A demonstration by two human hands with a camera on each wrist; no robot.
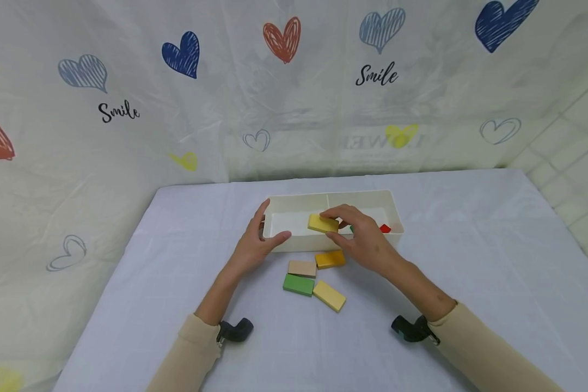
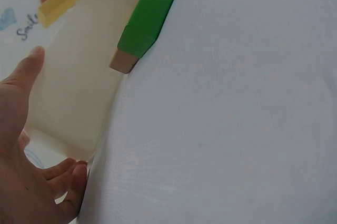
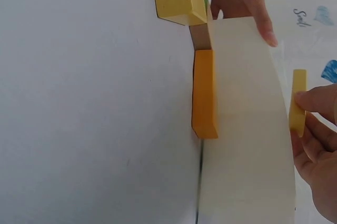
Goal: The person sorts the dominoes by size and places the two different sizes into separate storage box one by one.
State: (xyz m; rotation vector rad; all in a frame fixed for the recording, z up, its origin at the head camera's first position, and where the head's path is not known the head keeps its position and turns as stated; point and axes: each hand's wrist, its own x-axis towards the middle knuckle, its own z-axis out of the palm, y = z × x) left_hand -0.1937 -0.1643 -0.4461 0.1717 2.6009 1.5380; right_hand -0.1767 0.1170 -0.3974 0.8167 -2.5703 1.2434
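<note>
My right hand [image 1: 367, 242] pinches a yellow block [image 1: 322, 224] between thumb and fingers, over the front rim of a white two-compartment box [image 1: 294, 243]. My left hand [image 1: 252, 239] holds the box's left end, the thumb at the front rim and the fingers around the end wall. In front of the box lie an orange block [image 1: 330, 259], a tan block [image 1: 302, 268], a green block [image 1: 298, 285] and a second yellow block [image 1: 329, 296]. Inside the right compartment, a red piece [image 1: 385, 228] shows beside a bit of green, partly hidden by my right hand.
A white cloth covers the table [image 1: 142, 305]. Behind its far edge hangs a white curtain [image 1: 313, 103] printed with hearts and "Smile". Each wrist wears a black camera mount, the left one [image 1: 236, 330] and the right one [image 1: 410, 329] near the sleeve cuffs.
</note>
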